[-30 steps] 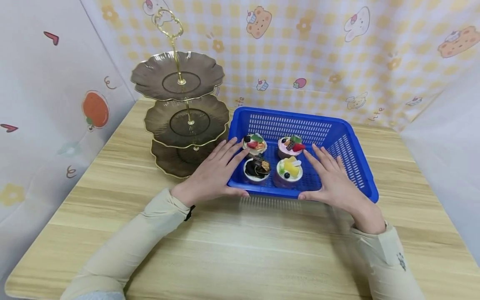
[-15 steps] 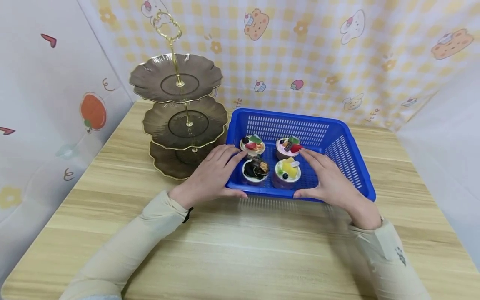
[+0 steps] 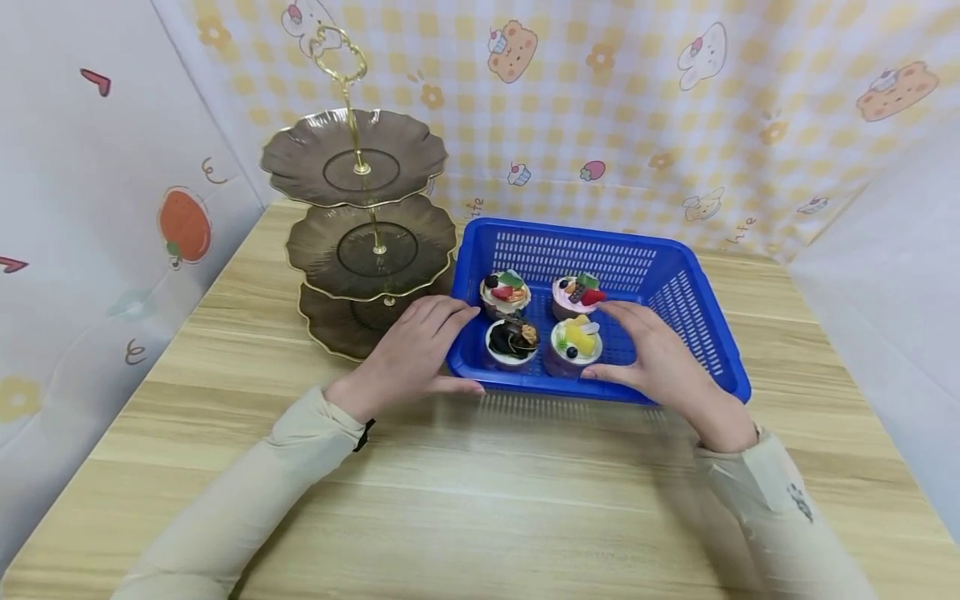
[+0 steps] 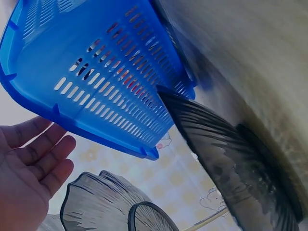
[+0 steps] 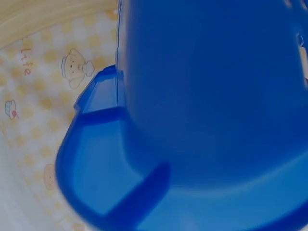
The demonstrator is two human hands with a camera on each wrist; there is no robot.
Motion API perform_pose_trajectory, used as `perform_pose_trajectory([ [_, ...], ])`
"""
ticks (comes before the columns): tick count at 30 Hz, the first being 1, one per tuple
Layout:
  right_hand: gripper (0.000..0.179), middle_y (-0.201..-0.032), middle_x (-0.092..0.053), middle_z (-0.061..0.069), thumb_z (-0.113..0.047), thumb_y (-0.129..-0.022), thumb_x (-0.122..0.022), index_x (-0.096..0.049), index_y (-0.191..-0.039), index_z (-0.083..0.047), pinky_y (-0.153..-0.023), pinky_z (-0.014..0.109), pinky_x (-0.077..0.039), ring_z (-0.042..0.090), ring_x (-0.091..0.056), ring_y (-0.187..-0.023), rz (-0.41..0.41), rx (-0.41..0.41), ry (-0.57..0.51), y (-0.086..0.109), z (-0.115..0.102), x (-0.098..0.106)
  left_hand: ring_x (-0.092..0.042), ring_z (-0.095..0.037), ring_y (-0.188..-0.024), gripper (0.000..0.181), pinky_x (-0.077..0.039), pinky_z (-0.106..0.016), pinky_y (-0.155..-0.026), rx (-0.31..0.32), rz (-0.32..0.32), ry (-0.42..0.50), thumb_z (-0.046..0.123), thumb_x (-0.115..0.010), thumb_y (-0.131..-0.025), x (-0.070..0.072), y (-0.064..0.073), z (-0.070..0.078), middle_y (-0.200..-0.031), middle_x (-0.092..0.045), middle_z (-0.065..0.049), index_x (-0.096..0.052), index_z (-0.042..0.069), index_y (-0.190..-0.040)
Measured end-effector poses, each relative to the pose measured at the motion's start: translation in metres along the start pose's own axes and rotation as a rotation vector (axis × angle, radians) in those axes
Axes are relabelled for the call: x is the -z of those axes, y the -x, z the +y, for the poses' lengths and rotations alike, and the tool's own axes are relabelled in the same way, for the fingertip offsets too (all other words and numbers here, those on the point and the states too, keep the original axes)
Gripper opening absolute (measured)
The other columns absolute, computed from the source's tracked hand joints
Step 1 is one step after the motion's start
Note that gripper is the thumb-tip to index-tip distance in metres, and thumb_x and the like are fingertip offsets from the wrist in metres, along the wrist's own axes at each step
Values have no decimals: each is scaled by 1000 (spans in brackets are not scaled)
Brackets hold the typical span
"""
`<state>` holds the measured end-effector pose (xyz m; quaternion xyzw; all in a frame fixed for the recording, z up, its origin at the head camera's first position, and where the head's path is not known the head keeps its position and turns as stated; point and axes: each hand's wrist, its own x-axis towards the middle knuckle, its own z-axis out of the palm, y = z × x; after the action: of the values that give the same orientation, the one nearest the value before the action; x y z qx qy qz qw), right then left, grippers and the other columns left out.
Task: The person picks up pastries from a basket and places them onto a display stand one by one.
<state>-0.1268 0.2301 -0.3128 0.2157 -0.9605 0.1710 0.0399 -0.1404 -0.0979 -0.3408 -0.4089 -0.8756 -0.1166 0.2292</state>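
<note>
A blue plastic basket (image 3: 570, 387) holds several cupcakes. At its near side stand a chocolate-topped cupcake (image 3: 512, 342) and a yellow fruit-topped cupcake (image 3: 576, 343). Behind them are a strawberry-and-berry cupcake (image 3: 506, 293) and a pink-cream cupcake (image 3: 577, 293). My left hand (image 3: 408, 354) is by the basket's left front corner, thumb and fingers spread apart; in the left wrist view its fingers are beside the rim. My right hand (image 3: 663, 358) reaches over the front rim, thumb beside the yellow cupcake, forefinger near the pink one's strawberry. The right wrist view shows basket wall (image 5: 207, 96), no hand.
Left of the basket stands a three-tier smoky cake stand (image 3: 378, 250) with gold rims and a ring handle, close behind my left hand. Everything rests on a wooden table (image 3: 465, 500). A yellow checked curtain (image 3: 630, 108) hangs behind.
My left hand has drawn back left, away from the cupcakes. My right thumb has shifted from the front rim in toward the yellow cupcake. The cupcakes and basket keep their places.
</note>
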Motion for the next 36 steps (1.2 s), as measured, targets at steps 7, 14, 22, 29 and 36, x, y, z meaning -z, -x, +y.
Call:
perform_pose_trajectory([
  [7,78,-135,-54,21,-49,-78,-74,-50,-134,-1,-104,57,-41,38,-48,-126,-7,-28,0,-9,1,-5,-55,-31,-112,86,-43,-45,-104,-50,55,36,65,-68,-73,-5,4,-2,-118,-61,-18,-58,-4,-124],
  [14,78,-130,-57,22,-49,-78,-75,-52,-132,2,-103,55,-43,36,-52,-121,-23,-48,6,-20,3,-9,-57,-31,-108,81,-45,-44,-100,-80,126,57,61,-72,-73,-8,5,-3,-113,-63,-18,-60,-5,-119],
  [22,80,-128,-58,22,-51,-76,-76,-52,-130,3,-102,53,-45,35,-54,-118,-83,-90,-17,-27,6,-14,-59,-30,-105,79,-47,-41,-98,-101,192,91,67,-55,-83,-10,7,-3,-109,-66,-17,-64,-5,-114],
  [29,82,-130,-57,21,-54,-77,-74,-50,-133,0,-102,52,-45,34,-56,-117,-152,-129,-19,-29,9,-17,-60,-30,-105,85,-48,-41,-98,-99,216,113,71,-38,-85,-11,7,-3,-109,-67,-18,-65,-5,-111],
  [36,85,-133,-55,25,-50,-76,-76,-48,-136,4,-103,53,-44,37,-55,-120,-217,-146,-11,-31,12,-20,-60,-29,-104,82,-49,-40,-97,-115,246,128,69,-41,-86,-13,8,-4,-108,-67,-17,-67,-7,-104],
])
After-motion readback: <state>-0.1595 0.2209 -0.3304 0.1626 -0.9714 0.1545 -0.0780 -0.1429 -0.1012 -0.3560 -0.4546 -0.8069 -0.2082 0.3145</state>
